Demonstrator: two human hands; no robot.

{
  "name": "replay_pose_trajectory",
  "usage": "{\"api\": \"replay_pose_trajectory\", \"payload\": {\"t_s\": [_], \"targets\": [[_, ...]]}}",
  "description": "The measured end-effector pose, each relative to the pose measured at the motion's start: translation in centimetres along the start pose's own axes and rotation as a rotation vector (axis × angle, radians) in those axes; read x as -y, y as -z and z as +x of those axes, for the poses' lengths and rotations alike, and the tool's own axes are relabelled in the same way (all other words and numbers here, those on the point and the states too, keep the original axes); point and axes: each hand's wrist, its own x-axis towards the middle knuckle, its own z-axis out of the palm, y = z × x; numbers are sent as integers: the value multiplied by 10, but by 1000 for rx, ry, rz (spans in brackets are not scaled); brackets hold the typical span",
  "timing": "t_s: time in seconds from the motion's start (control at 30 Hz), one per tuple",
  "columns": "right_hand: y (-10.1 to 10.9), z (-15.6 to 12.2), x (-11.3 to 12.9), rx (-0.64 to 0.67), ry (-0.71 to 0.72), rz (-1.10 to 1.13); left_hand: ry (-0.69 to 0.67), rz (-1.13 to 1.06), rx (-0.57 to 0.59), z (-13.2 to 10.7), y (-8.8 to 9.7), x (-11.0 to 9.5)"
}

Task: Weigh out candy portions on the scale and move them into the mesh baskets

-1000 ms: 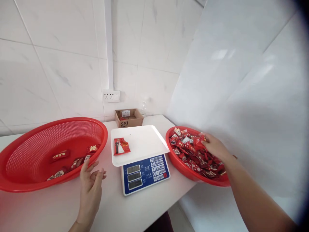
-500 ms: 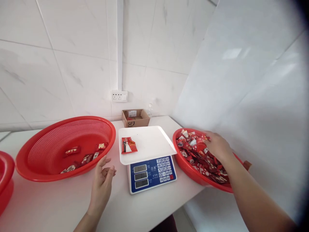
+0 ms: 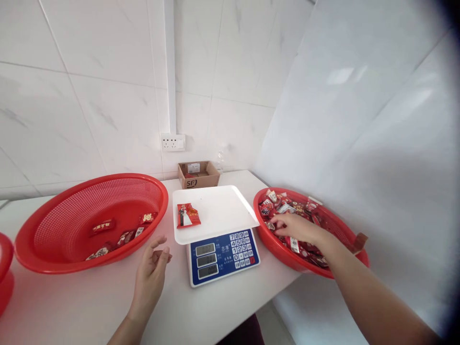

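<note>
My right hand [image 3: 296, 227] is over the right red basket [image 3: 359, 261], which is full of small wrapped candies [image 3: 268, 207]. Its fingertips reach down to the candies near the basket's left side, fingers a little apart, and no candy shows firmly held. My left hand [image 3: 153, 268] hovers over the table in front of the scale, fingers loosely curled, thumb apart, nothing in it. Between the hands stands a digital scale [image 3: 224, 256] with a white weighing tray [image 3: 223, 206]. One red packet [image 3: 188, 215] printed with a couple lies on the tray's left part.
On the left, a large red perforated basket [image 3: 72, 206] holds several wrapped candies [image 3: 102, 227]. Part of another red basket [image 3: 5, 273] shows at the left edge. Behind the scale sit an open cardboard box [image 3: 203, 180] and a clear bottle [image 3: 220, 160]. A wall socket [image 3: 173, 142] is above.
My right hand has moved left and toward me across the candies, uncovering those at the back of the basket. My left hand has stayed nearly still. The view has shifted slightly.
</note>
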Motion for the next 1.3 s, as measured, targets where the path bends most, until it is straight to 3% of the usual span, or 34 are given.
{"api": "replay_pose_trajectory", "payload": {"t_s": [0.13, 0.23, 0.37, 0.57, 0.73, 0.9, 1.03, 1.13, 1.3], "targets": [[-28, 1, 4, 9, -23, 1, -9, 17, -4, 1, 0, 1], [-35, -1, 5, -16, -45, 11, -13, 33, 3, 1, 1, 1], [-27, 3, -3, -105, -67, 24, -3, 49, 14, 1, 1, 1], [0, 10, -22, -284, -144, 44, 20, 46, 27, 0, 0, 1], [3, 5, -23, -207, -96, 68, 19, 46, 44, 0, 0, 1], [-26, -7, -14, -27, -48, 73, 15, 47, 51, 1, 0, 2], [-44, -12, -6, -69, -102, 68, 1, 35, 59, 1, -1, 3], [-37, -11, -3, -127, -122, 67, -4, 43, 67, 1, -1, 5], [-1, -5, -7, -298, -185, 77, -40, 20, 73, 1, -2, 10]]}}
